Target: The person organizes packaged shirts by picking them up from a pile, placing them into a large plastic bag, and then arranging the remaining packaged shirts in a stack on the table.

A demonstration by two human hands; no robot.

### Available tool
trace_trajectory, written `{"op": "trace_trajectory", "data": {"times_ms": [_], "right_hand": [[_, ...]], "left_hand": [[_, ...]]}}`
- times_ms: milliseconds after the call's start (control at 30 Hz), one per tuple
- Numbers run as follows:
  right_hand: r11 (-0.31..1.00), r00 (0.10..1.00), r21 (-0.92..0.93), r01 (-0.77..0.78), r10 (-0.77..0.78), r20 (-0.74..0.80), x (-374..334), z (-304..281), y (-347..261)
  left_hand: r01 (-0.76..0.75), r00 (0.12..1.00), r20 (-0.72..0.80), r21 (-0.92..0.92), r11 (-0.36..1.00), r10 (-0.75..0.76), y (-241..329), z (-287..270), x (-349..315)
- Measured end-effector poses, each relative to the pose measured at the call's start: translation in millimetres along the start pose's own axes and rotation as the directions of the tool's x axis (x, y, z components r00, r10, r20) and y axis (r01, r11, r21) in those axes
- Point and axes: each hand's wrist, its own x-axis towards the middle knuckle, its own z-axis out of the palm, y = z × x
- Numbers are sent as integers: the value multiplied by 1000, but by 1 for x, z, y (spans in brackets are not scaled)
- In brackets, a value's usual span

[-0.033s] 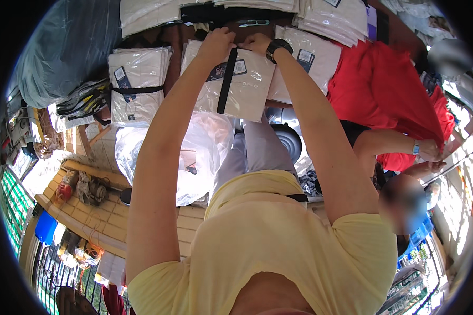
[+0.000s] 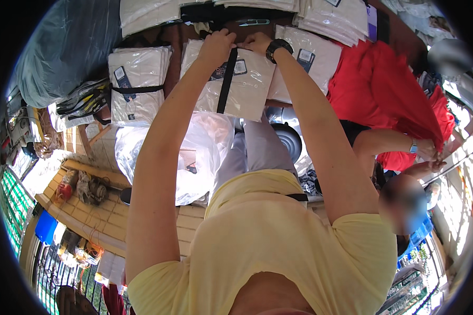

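Note:
A stack of cream garments in clear plastic (image 2: 247,94) lies in front of me, with a dark tag and a white label on top. Running lengthwise over it is a black strap (image 2: 227,81). At the stack's far edge my left hand (image 2: 217,46) is closed, its fingertips pinching the strap's far end. My right hand (image 2: 256,43), with a black watch on the wrist, is closed just beside it. Its curled fingers meet the same edge; what they pinch is too small to make out.
Left lies a strapped garment stack (image 2: 137,105); right, another packed stack (image 2: 299,63). Small thread snips (image 2: 254,22) lie beyond my hands. A co-worker's hand (image 2: 431,149) is by red cloth (image 2: 383,94). A clear plastic bag (image 2: 194,157) hangs below the table's near edge.
The red cloth at the right has shifted slightly, and the co-worker's wrist has moved a little. My hands, the strap and the stack stay almost where they were.

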Motion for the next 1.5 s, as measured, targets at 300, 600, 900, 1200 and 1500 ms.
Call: {"op": "trace_trajectory", "data": {"times_ms": [300,600,900,1200,1500], "right_hand": [[989,961,-15,-148,140,-240,-10,10,-9],[938,932,-297,-178,64,-356,-12,1,-11],[916,915,-360,-175,17,-402,-13,-11,11],[997,869,-46,68,-82,-488,-26,-28,-2],[969,711,-247,-22,-158,-685,-59,5,-6]], "left_hand": [[357,928,-47,-178,917,-370,33,-16,-32],[436,887,0,-323,840,-461,13,-46,-76],[381,915,-88,-125,916,-393,-7,-56,-83],[239,935,-318,239,941,-156,-13,-35,-29],[95,942,-333,136,986,-45,0,-30,-13]]}}
